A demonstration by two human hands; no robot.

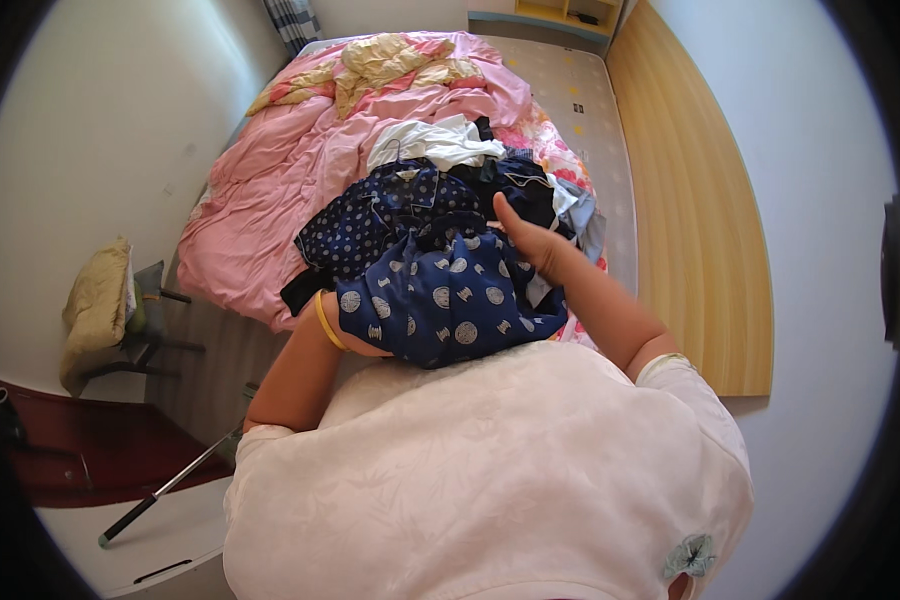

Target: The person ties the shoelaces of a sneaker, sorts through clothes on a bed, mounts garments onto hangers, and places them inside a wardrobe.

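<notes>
A navy garment with pale round motifs (pixel 465 300) drapes in front of my body at the bed's near edge. My left forearm, with a yellow band on the wrist, reaches under this cloth; the fabric covers the left hand's fingers. On the other side of the garment is my right hand (pixel 530 243), thumb raised and apart, its other fingers partly out of sight. Just beyond lies a navy short-sleeved shirt with pale dots (pixel 355 225), a hanger hook (pixel 394 150) rising at its collar. Black clothes (pixel 520 185) and a white garment (pixel 430 142) lie behind it.
Pink bedding (pixel 260 190) covers the bed's left, with a yellow patterned quilt (pixel 380 62) at the far end. A bare mattress strip (pixel 570 90) runs beside the wooden panel (pixel 690 200). At left stand a chair with a cushion (pixel 98 310) and a long-handled pole (pixel 170 485).
</notes>
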